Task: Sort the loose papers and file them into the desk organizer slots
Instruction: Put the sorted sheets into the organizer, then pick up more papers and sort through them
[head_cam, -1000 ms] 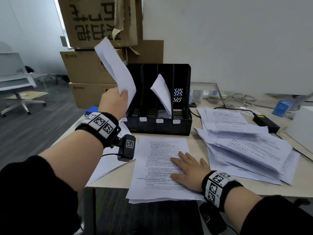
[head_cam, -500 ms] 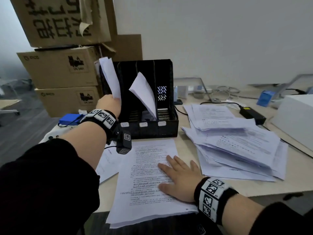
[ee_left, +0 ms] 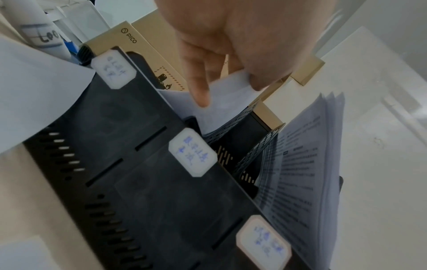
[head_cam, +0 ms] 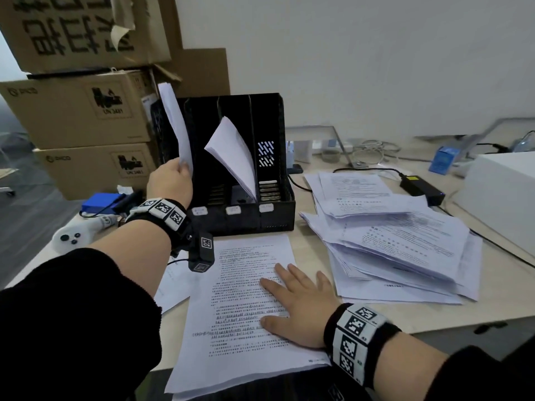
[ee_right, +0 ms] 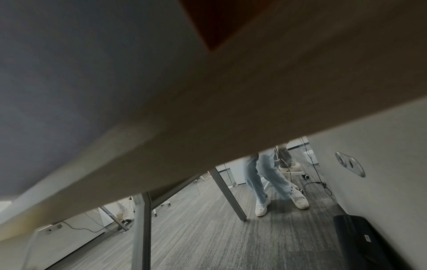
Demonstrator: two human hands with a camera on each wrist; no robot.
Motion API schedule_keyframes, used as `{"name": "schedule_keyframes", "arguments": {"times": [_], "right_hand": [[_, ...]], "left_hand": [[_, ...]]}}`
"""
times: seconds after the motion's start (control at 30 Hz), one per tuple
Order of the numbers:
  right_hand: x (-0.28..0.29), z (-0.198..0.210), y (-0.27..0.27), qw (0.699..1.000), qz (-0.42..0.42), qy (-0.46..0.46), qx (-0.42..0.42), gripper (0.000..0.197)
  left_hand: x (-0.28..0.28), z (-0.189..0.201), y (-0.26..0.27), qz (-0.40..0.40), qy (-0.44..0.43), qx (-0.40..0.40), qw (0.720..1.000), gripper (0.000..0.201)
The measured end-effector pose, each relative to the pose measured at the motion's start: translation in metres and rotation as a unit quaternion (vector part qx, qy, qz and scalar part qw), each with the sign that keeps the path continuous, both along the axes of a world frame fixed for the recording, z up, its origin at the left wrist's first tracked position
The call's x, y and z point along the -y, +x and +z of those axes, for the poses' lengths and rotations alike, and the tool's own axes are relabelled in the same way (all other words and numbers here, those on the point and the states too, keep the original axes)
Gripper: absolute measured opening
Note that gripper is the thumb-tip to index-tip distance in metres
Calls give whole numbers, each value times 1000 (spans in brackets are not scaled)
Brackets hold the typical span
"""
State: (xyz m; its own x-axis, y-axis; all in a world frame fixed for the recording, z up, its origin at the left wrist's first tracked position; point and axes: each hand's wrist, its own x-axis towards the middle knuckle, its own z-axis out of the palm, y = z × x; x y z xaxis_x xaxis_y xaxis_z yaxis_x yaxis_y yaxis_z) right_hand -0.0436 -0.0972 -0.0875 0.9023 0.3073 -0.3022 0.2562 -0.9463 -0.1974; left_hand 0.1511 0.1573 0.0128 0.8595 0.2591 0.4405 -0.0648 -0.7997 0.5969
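- Since a second ago the left hand (head_cam: 170, 182) has carried its sheet (head_cam: 175, 125) from up in the air down to the organizer's (head_cam: 249, 218) leftmost slot; the right hand (head_cam: 299, 305) has stayed flat on the stack (head_cam: 240, 308).
- Head view: the left hand pinches the sheet by its lower edge, the paper standing nearly upright at the left slot. A filed bundle (head_cam: 233, 153) leans in the slot just right of the middle one. The right hand lies spread, palm down, on the printed stack in front of the organizer. A loose pile (head_cam: 399, 241) sits to the right — fanned out and overlapping.
- Left wrist view: thumb and forefinger pinch the sheet's (ee_left: 221, 102) edge, its lower part already inside the first slot, behind a handwritten label (ee_left: 113, 72). The filed bundle's (ee_left: 302, 173) pages fan open further along.
- Right wrist view: only the desk edge (ee_right: 208, 118) and the floor beneath — the hand itself is out of sight here.
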Motion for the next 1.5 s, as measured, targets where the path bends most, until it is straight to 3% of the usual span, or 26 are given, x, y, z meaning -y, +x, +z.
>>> {"name": "schedule_keyframes", "arguments": {"times": [0.1, 0.27, 0.33, 0.47, 0.6, 0.73, 0.87, 0.97, 1.1, 1.2, 1.27, 1.37, 1.5], "right_hand": [[-1, -1, 1, 1000, -2, 0, -1, 81], [-1, -2, 2, 1000, -4, 0, -4, 81], [-1, -2, 4, 1000, -4, 0, -8, 81], [-3, -2, 8, 1000, -3, -5, -10, 81], [-3, -2, 8, 1000, -5, -1, -9, 81], [1, 1, 6, 999, -13, 36, -13, 84], [13, 13, 1, 986, -38, 164, -7, 79], [30, 23, -6, 958, -70, 275, 36, 62], [66, 42, -18, 922, -141, 320, 168, 32], [105, 50, -20, 903, -196, 293, 247, 21], [132, 50, -18, 907, -232, 231, 264, 24], [167, 40, -18, 941, -267, 82, 192, 44], [186, 21, -23, 965, -250, 22, 73, 64]], "left_hand": [[2, -11, 1, 0, -16, -31, 999, 37], [1, -13, 6, -4, -27, -106, 994, 13], [1, -14, 2, -4, -42, -119, 992, 21], [0, -22, -17, 44, -64, -121, 990, 56], [12, -38, -48, 58, -139, -98, 984, 66], [32, -54, -86, -8, -174, -112, 978, 77], [58, -49, -118, -93, -96, -153, 979, 72], [84, -39, -133, -163, -54, -164, 972, 57], [121, -30, -138, -219, -22, -178, 959, 44], [155, -23, -139, -259, 4, -178, 949, 38], [178, -20, -138, -278, 24, -178, 944, 34], [212, -18, -129, -300, 84, -188, 931, 29], [244, -17, -116, -326, 177, -179, 911, 23]]}}
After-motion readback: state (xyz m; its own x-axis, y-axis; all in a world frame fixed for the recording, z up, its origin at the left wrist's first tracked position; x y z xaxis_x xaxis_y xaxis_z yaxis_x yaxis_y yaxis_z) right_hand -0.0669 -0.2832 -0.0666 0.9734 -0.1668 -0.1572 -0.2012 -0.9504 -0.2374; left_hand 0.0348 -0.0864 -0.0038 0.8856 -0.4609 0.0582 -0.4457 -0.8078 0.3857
